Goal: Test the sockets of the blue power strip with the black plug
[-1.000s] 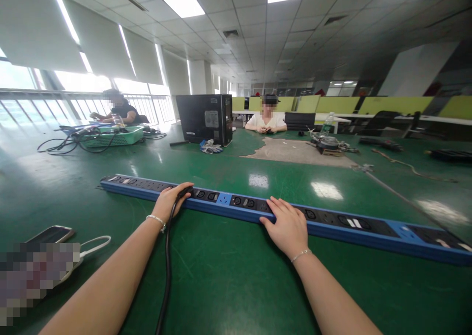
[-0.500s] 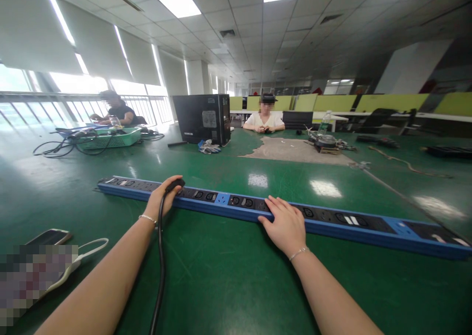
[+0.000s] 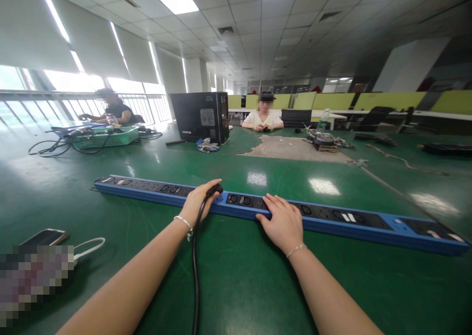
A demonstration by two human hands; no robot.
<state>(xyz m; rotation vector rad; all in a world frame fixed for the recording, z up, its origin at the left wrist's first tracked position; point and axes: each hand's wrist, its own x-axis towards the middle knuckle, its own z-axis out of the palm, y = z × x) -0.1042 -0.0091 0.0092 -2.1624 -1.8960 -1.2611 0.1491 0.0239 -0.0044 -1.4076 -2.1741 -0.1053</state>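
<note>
A long blue and black power strip [image 3: 342,226] with rows of sockets lies across the green table in front of me. My left hand [image 3: 198,200] grips a black power plug [image 3: 215,190] over the strip, left of its middle. From the plug a thick black cable [image 3: 195,276] runs down toward the bottom edge. I cannot tell whether the plug touches a socket. My right hand [image 3: 283,222] rests flat on the strip just right of its middle, fingers stretched over the sockets and thumb along the near side.
A phone [image 3: 46,237] and a white cable [image 3: 90,246] lie at the near left. Farther back are a green basket [image 3: 123,137] with cables, a black computer case [image 3: 199,118], gloves [image 3: 207,145] and a bottle [image 3: 323,121]. Two people sit beyond the table.
My left hand has moved right along the strip, carrying the plug and its cable from the left part to near the blue middle socket. My right hand stays in place on the strip.
</note>
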